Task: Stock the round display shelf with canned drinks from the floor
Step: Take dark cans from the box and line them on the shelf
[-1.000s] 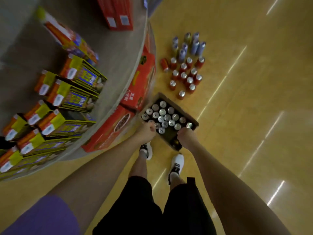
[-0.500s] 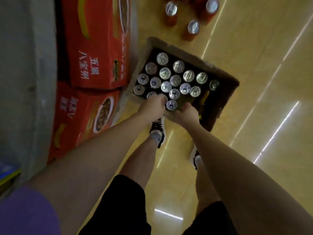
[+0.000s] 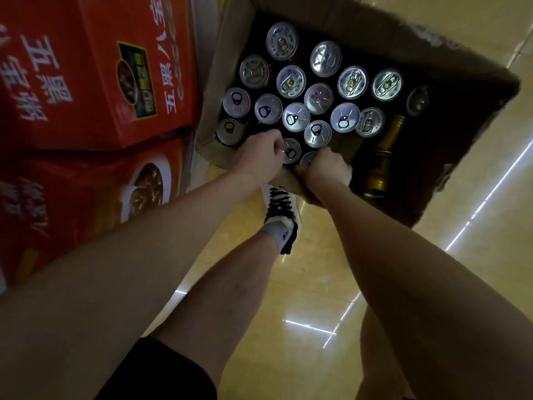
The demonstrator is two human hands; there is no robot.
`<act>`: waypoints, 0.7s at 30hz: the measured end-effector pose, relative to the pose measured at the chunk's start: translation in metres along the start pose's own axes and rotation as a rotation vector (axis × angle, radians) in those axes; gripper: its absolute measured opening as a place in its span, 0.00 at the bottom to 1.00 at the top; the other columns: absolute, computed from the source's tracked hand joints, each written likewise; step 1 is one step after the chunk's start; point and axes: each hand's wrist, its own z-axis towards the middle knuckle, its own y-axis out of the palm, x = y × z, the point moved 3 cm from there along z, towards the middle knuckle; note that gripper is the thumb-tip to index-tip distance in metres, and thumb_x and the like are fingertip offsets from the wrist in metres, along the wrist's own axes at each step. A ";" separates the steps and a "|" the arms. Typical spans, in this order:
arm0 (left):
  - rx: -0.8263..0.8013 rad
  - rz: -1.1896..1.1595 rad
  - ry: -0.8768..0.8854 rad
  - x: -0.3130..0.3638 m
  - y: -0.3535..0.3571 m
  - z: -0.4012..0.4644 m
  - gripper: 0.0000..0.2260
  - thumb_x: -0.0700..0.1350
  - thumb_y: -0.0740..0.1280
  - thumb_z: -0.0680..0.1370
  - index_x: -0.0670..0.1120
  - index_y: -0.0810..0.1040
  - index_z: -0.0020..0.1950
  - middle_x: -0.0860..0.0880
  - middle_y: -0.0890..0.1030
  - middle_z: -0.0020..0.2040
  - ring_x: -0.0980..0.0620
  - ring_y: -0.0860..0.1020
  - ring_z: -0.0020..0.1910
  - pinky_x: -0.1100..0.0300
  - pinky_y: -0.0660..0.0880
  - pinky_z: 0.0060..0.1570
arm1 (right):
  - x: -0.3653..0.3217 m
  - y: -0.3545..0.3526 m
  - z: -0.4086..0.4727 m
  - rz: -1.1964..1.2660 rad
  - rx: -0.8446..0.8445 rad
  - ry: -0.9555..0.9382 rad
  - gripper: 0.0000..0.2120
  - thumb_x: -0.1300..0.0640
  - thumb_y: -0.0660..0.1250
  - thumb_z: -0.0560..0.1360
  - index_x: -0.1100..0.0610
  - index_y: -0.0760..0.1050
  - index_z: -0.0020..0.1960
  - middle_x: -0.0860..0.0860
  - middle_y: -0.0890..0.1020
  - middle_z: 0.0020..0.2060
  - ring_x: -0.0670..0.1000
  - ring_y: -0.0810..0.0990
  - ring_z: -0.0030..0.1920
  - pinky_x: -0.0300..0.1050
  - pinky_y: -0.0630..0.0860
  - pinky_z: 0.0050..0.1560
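An open cardboard box [image 3: 214,90] stands on the floor, holding several upright silver-topped cans [image 3: 318,98]. My left hand [image 3: 259,157] reaches into its near-left corner with fingers curled down round a can that the hand hides. Beside it, my right hand [image 3: 327,168] curls over another can [image 3: 308,159] at the near edge, of which only a sliver of lid shows. The two hands are almost touching. The round display shelf is out of view.
Two red printed cartons [image 3: 86,82] [image 3: 72,203] are stacked tight against the box's left side. A gold-foil bottle [image 3: 383,157] lies inside the box's right part. My shoe [image 3: 281,209] stands just before the box on the glossy tan floor [image 3: 432,284].
I have bent much lower, so the box fills the upper view. Both hands moved from the box's near rim down onto cans at its near edge; the shelf and loose floor cans left the view.
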 end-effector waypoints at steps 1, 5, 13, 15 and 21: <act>-0.002 0.001 -0.006 0.001 -0.001 -0.004 0.05 0.40 0.62 0.78 0.45 0.77 0.49 0.48 0.80 0.45 0.45 0.78 0.44 0.48 0.78 0.45 | 0.001 -0.004 -0.004 -0.038 0.013 -0.017 0.26 0.42 0.70 0.72 0.60 0.71 0.61 0.57 0.79 0.57 0.59 0.78 0.59 0.53 0.72 0.60; 0.021 -0.043 -0.040 0.007 -0.011 -0.028 0.06 0.38 0.61 0.78 0.42 0.77 0.49 0.44 0.80 0.44 0.43 0.78 0.44 0.48 0.78 0.45 | 0.010 -0.028 -0.031 -0.053 0.007 -0.028 0.30 0.38 0.72 0.69 0.60 0.72 0.59 0.57 0.80 0.54 0.60 0.80 0.55 0.50 0.77 0.51; 0.107 -0.115 -0.070 0.045 -0.038 -0.092 0.04 0.39 0.61 0.78 0.43 0.75 0.47 0.44 0.79 0.42 0.43 0.77 0.43 0.43 0.78 0.45 | 0.013 -0.099 -0.102 -0.188 -0.061 -0.231 0.28 0.38 0.72 0.66 0.59 0.73 0.54 0.55 0.80 0.48 0.57 0.79 0.45 0.44 0.73 0.41; 0.150 -0.135 -0.061 0.062 -0.048 -0.116 0.04 0.40 0.60 0.78 0.43 0.74 0.47 0.44 0.78 0.41 0.43 0.77 0.41 0.43 0.78 0.44 | 0.010 -0.121 -0.126 -0.225 -0.084 -0.309 0.29 0.37 0.72 0.66 0.59 0.73 0.55 0.55 0.80 0.48 0.56 0.79 0.44 0.44 0.74 0.40; 0.286 -0.251 -0.006 0.132 -0.093 -0.213 0.06 0.38 0.61 0.79 0.48 0.75 0.49 0.47 0.80 0.45 0.45 0.78 0.44 0.50 0.76 0.42 | -0.004 -0.210 -0.234 -0.249 -0.145 -0.614 0.33 0.45 0.77 0.67 0.57 0.63 0.61 0.53 0.78 0.46 0.57 0.78 0.46 0.47 0.70 0.34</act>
